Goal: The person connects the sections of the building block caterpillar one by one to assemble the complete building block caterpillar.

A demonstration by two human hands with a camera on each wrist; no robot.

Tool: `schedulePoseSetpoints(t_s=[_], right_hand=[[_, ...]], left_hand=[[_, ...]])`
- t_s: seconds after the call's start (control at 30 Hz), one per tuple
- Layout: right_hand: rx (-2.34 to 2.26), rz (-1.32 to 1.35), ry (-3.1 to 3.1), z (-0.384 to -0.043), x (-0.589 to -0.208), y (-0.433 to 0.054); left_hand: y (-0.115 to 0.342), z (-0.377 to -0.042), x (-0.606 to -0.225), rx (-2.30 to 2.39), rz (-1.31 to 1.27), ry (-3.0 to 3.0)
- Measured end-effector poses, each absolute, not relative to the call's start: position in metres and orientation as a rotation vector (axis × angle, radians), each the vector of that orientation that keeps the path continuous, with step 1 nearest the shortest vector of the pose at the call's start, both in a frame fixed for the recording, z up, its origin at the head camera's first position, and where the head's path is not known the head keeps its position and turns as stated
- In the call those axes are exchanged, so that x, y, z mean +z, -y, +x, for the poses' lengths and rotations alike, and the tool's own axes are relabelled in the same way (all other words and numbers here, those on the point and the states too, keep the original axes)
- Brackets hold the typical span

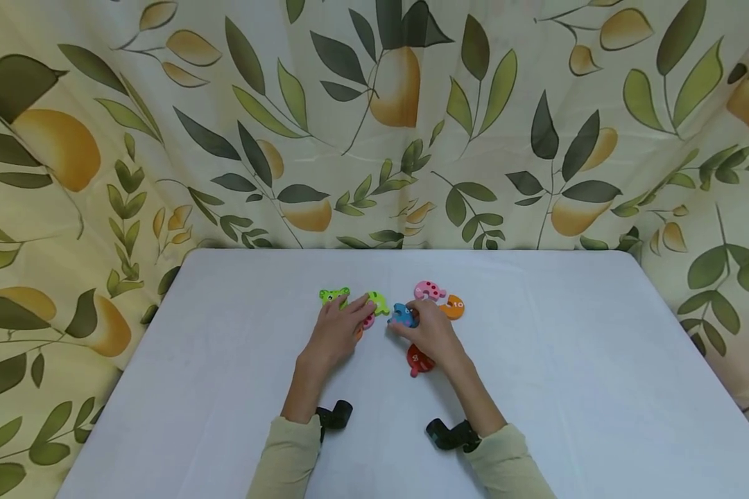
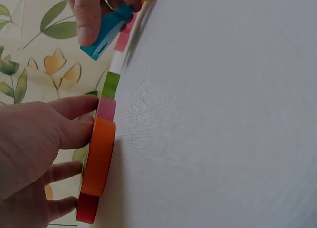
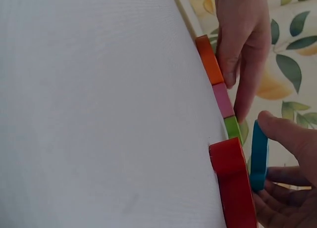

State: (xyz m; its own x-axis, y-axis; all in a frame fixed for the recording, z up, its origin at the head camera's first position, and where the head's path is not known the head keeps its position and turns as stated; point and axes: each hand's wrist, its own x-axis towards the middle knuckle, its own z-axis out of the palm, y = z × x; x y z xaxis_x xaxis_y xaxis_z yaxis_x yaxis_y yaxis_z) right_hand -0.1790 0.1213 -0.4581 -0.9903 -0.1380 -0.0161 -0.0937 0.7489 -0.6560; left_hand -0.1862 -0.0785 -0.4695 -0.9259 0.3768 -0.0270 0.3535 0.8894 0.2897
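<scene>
My right hand (image 1: 435, 334) pinches a blue wooden puzzle piece (image 1: 402, 315) between thumb and fingers, lifted above the table in the right wrist view. To its left, my left hand (image 1: 336, 331) rests with extended fingers on a row of joined pieces. That row shows a green animal head (image 1: 332, 295), a green piece (image 1: 378, 303), a pink piece (image 2: 106, 109) and an orange piece (image 2: 100, 156); the hand hides part of it. A red piece (image 2: 88, 208) lies at its near end in the left wrist view.
A red numbered piece (image 1: 419, 361) lies below the right hand. Beyond that hand are a pink spotted piece (image 1: 428, 289) and an orange piece marked 10 (image 1: 454, 307). A white cloth (image 1: 568, 360) covers the table; a leaf-patterned curtain (image 1: 374, 159) hangs behind.
</scene>
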Motion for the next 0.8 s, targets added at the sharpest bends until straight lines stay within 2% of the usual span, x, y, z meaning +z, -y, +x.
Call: schedulePoseSetpoints(t_s=[0.8], right_hand=[[-1.047, -0.102, -2.929, -0.18, -0.47, -0.116]], left_hand=[[0.066, -0.18, -0.468, 0.488, 0.71, -2.897]])
